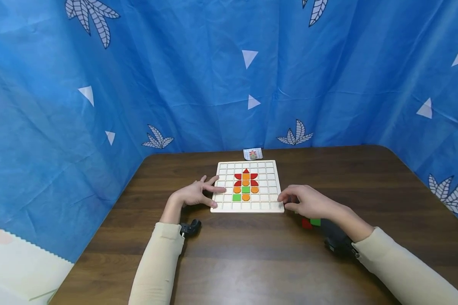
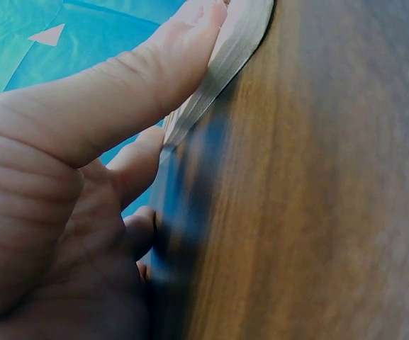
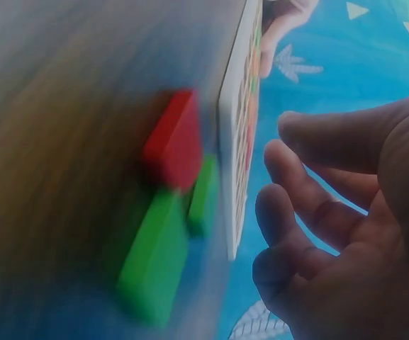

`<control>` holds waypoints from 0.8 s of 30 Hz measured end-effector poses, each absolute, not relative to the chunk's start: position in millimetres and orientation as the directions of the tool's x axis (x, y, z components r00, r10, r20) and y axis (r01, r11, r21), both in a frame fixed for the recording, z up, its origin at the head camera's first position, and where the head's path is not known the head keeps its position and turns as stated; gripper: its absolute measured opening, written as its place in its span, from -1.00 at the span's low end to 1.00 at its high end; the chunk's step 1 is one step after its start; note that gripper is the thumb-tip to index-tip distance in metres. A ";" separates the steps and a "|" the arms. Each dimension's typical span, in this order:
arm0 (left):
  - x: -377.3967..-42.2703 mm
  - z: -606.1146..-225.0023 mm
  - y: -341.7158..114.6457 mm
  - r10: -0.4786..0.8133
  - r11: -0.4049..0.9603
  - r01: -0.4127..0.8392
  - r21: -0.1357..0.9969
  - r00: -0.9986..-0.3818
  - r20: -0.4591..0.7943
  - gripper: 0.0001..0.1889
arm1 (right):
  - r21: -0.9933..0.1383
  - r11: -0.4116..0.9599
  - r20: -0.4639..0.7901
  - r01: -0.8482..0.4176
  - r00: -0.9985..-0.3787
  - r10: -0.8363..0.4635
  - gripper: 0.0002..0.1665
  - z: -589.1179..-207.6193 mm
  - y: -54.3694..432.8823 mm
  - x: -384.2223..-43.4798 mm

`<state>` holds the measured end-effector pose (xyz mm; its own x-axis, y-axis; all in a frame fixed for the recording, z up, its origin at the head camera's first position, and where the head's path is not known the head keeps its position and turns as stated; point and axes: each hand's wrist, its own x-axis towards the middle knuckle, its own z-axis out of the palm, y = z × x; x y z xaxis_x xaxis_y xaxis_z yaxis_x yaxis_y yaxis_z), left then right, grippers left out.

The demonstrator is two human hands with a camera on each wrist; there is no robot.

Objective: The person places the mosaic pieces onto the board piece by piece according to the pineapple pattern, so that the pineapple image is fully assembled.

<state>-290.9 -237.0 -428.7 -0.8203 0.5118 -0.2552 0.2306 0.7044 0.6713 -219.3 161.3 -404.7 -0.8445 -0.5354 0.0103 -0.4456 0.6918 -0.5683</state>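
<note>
A pale gridded board [image 1: 267, 169] lies on the table with flat pieces set in its squares: red shapes [image 1: 246, 171], orange rounds [image 1: 237, 190] and green squares [image 1: 236, 197]. My left hand [image 1: 192, 194] rests at the board's left edge, fingers spread over it and thumb on the near corner. Over the right edge hovers my right hand [image 1: 305, 201], its fingers loosely bent. In the right wrist view, nothing shows between that thumb and the fingers. Loose beside the board lie a red piece [image 3: 174, 142], a green block [image 3: 154, 262] and a second green piece [image 3: 203, 195].
Behind the board sits a small picture card [image 1: 253, 153] with a gridded design. The brown wooden table [image 1: 252, 258] extends on all sides of the board. A blue curtain [image 1: 213, 76] with leaf and triangle prints hangs behind it.
</note>
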 end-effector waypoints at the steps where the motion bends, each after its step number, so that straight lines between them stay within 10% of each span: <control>1: -291.3 -428.8 -237.7 0.512 0.707 0.234 0.667 -0.820 -0.256 -0.37 | -0.564 0.697 0.008 -0.444 -0.846 -0.533 -0.78 -405.3 165.6 -218.8; 24: -293.3 -429.6 -238.1 0.511 0.708 0.234 0.666 -0.821 -0.255 -0.37 | -0.493 0.700 0.003 -0.516 -0.806 -0.592 -0.66 -417.2 240.4 -202.2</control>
<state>-293.3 -238.1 -429.6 -0.8211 0.5108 -0.2548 0.2337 0.7080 0.6664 -202.2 240.4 -417.2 -0.8059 -0.5920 0.0034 -0.5162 0.7000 -0.4935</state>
